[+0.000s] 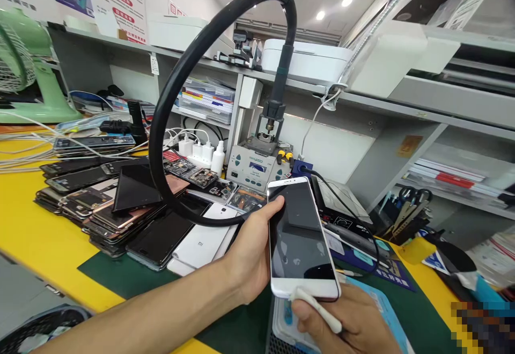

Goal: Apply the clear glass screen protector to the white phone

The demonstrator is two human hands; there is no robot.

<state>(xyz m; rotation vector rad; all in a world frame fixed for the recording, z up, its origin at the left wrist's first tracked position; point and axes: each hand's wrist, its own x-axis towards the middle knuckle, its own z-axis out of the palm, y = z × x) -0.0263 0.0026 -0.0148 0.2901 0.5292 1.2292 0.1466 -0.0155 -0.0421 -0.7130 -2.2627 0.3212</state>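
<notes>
My left hand [254, 252] grips a white-framed smartphone [300, 236] by its left side, thumb on the front edge. The phone is tilted up towards me, its dark screen smudged. Below it, my right hand [346, 319] pinches a slim white piece [319, 311] between thumb and fingers. One end of this piece meets the phone's bottom edge; whether it is a plug or a tool I cannot tell. Some right fingers are hidden behind the phone. Under the hands lies a pale blue clear case [284, 316]. A white phone back [201, 244] lies left of my left hand.
Stacked phones [108, 198] fill the bench's left side. A thick black hose [159, 123] arches in front of the rework station [255, 166]. Behind are chargers [197, 150] and a white bottle [218, 158]. Scissors [414, 198] stand at right; a green fan [44, 69] is far left.
</notes>
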